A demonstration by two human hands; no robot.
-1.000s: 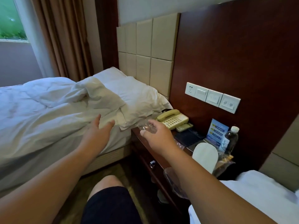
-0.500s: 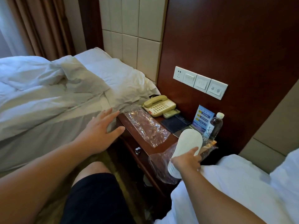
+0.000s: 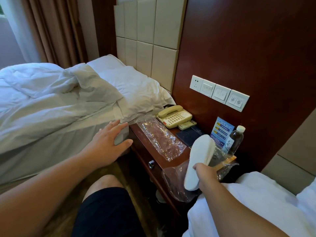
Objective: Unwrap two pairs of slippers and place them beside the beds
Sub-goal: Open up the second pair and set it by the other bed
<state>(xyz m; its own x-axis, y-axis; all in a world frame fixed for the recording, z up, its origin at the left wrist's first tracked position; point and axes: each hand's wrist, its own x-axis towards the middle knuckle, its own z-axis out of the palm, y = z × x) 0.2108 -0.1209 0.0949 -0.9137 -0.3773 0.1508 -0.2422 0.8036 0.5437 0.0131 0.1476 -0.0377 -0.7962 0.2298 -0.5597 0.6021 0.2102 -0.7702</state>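
My right hand (image 3: 204, 173) grips a pair of white slippers (image 3: 201, 158), tilted up with the toe end toward the wall, half out of a clear plastic bag (image 3: 174, 182) that hangs over the nightstand's near corner. An empty clear wrapper (image 3: 159, 135) lies flat on the dark wooden nightstand (image 3: 145, 151). My left hand (image 3: 109, 142) is open, fingers spread, against the side of the left bed (image 3: 42, 117). The right bed's white cover (image 3: 256, 202) is under my right forearm.
A beige telephone (image 3: 174, 115), a remote (image 3: 187, 124), a dark folder (image 3: 188, 135), a blue card (image 3: 221, 130) and a water bottle (image 3: 236, 139) crowd the nightstand's back. Wall switches (image 3: 219, 92) sit above. My knee in dark shorts (image 3: 104, 202) fills the narrow gap between the beds.
My right hand let go of the empty wrapper on the nightstand, moved right and took hold of the slippers, lifting them partly out of their bag. My left hand settled against the left bed.
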